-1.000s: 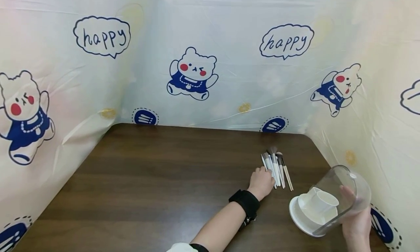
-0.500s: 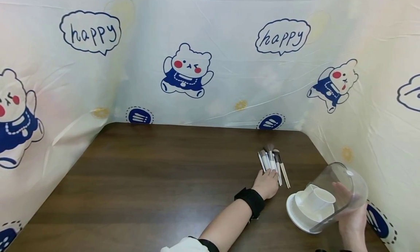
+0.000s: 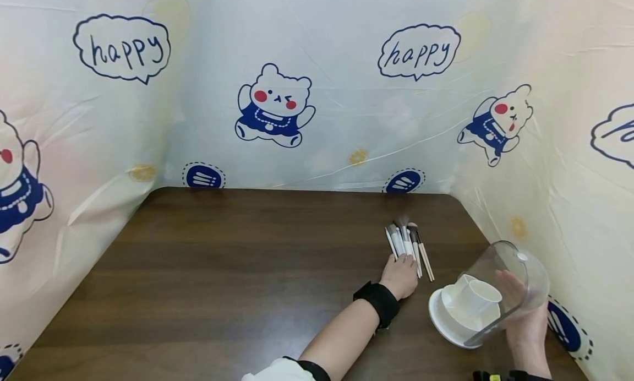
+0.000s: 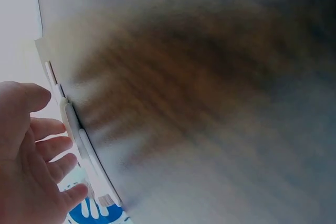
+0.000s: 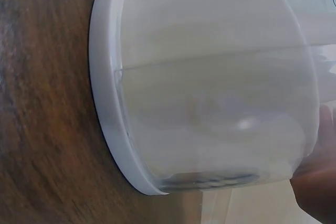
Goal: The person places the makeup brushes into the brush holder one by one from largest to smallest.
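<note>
Several makeup brushes (image 3: pixel 407 238) lie side by side on the table, bristles pointing away, most with white handles. My left hand (image 3: pixel 400 275) rests over their handles. In the left wrist view, the left hand's fingers are loosely bent, with fingertips right at the handles and the thumb apart. To the right stands a clear-sided holder (image 3: pixel 515 260) with a round white base (image 5: pixel 110 77). White cups (image 3: pixel 477 301) sit inside it. My right hand (image 3: pixel 530 320) holds the holder from its right side, fingers showing through the clear wall; its thumb is hidden.
The dark wooden table (image 3: pixel 223 271) is enclosed by a pale printed curtain (image 3: pixel 346 122) at the back and both sides. On the right, the curtain comes close to the holder. A black and yellow item (image 3: pixel 487 376) shows at the bottom edge by the right wrist.
My left hand has shifted slightly right across the brush handles and covers more of them. The right hand and holder keep their places as the head view turns slightly right.
</note>
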A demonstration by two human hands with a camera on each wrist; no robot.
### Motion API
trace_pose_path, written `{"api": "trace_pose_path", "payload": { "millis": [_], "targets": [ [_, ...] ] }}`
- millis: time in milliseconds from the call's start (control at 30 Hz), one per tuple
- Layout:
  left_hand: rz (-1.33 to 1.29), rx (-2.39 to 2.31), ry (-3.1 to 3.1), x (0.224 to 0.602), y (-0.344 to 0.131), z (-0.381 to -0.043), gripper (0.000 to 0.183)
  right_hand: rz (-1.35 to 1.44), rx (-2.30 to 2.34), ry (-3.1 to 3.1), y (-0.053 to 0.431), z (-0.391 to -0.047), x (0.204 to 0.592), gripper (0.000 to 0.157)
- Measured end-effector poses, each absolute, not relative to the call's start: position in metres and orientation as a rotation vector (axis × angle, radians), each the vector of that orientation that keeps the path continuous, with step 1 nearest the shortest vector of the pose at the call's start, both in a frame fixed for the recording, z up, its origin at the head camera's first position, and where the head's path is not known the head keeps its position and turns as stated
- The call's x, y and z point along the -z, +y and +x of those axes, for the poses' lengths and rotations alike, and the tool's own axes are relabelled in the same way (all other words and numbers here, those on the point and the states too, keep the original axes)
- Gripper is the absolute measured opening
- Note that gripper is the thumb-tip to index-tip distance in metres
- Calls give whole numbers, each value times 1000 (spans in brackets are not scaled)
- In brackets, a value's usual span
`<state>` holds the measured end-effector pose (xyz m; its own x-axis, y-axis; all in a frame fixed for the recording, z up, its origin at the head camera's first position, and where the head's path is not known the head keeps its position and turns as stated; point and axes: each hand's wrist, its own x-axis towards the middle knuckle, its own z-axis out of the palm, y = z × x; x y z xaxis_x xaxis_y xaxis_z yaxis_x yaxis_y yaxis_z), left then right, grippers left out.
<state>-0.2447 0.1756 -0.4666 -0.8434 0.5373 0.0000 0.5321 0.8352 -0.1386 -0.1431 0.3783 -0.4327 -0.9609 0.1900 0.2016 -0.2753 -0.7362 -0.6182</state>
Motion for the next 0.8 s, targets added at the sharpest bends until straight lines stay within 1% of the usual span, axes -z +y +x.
{"api": "trace_pose_path", "payload": {
  "millis": [200,400,567,800],
  "targets": [
    [-881,-185,-2968,467,174,-247,38,229,-2746,-1082,380,-144,434,45],
    [-842,-140,-2938,464,176,-248,35,242,-2730,-1118,380,-144,435,44],
    [-787,-129,-2979,463,180,-250,35,375,-2775,-1044,381,-142,438,53],
    [-805,-165,-2976,468,182,-251,32,504,-2818,-969,381,-142,440,62]
  ]
}}
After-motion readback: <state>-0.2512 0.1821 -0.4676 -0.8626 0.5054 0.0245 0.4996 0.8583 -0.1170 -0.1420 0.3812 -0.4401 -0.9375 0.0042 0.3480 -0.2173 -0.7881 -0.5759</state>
